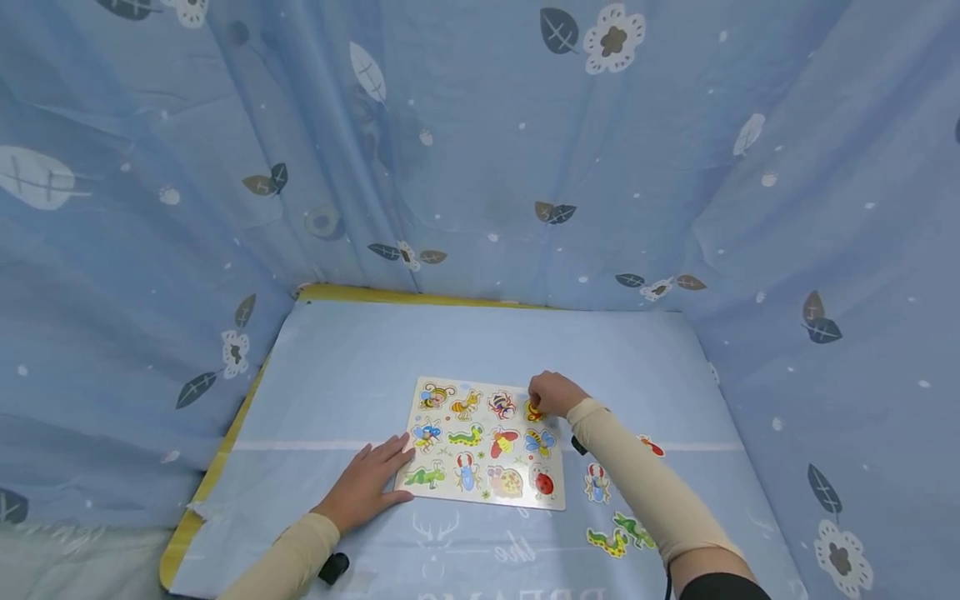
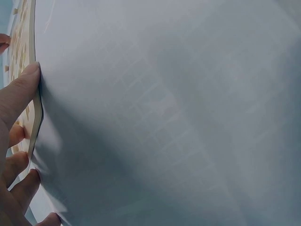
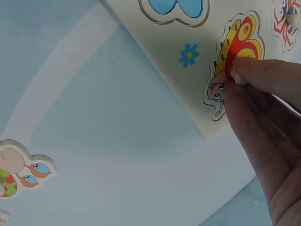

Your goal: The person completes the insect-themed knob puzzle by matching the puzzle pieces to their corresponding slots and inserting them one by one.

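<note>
A wooden knob puzzle board (image 1: 487, 458) with insect pictures lies flat on the cloth. My right hand (image 1: 555, 393) is over its top right corner. Thumb and forefinger pinch the small knob of a red and yellow butterfly piece (image 3: 236, 40), which lies at its matching outline. Beside it, a spider piece (image 3: 285, 23) shows its own knob. My left hand (image 1: 367, 479) rests at the board's left edge with its fingers spread. In the left wrist view the thumb (image 2: 21, 89) presses along the edge, and several fingertips touch the board or the cloth.
Several loose pieces lie right of the board: a stag beetle (image 1: 597, 483), a yellow-green caterpillar (image 1: 607, 542), a green insect (image 1: 633, 530) and a red piece (image 1: 651, 446), partly under the right forearm. Blue patterned curtains (image 1: 480, 167) enclose the table on its back and sides.
</note>
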The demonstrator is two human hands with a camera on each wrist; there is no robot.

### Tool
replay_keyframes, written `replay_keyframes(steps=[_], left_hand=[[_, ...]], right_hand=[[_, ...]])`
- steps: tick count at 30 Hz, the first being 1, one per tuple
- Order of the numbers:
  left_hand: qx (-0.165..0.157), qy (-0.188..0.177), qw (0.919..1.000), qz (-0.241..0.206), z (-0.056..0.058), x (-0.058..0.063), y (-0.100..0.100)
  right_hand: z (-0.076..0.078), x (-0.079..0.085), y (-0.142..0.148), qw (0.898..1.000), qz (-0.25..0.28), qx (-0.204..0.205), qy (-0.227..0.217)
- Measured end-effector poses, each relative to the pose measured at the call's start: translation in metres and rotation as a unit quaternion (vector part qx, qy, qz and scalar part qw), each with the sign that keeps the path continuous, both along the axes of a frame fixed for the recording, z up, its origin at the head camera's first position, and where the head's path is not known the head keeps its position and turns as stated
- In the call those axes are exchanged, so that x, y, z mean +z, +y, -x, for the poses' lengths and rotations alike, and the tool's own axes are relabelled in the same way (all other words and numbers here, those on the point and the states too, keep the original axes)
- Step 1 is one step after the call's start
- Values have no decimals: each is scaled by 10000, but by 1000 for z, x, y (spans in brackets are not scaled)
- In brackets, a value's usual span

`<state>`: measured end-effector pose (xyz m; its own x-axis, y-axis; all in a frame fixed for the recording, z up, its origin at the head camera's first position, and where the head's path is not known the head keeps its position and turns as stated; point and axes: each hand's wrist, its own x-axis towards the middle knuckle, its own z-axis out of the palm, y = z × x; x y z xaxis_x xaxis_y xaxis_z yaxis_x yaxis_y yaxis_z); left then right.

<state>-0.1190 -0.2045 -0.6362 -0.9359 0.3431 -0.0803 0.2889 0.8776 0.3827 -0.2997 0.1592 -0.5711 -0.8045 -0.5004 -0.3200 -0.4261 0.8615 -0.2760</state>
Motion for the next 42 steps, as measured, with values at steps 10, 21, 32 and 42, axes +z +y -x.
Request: replay_keyframes(steps=[10,21,32,42], left_hand=[[65,-11,9999,155,0,-2,2],[-84,178,9998,64,-2,-4,2],[-94,274,9995,115,3,-3,-1],[-114,317,9994,5,1,-4,-1]], right_hand=[[-11,5,28,9995,277,171,-60],[-48,3,69,9985,-178,-11,-514],[-86,5,83,9937,-404,-374,-976],[-99,-11,90,9905,-569,-611,-1093]])
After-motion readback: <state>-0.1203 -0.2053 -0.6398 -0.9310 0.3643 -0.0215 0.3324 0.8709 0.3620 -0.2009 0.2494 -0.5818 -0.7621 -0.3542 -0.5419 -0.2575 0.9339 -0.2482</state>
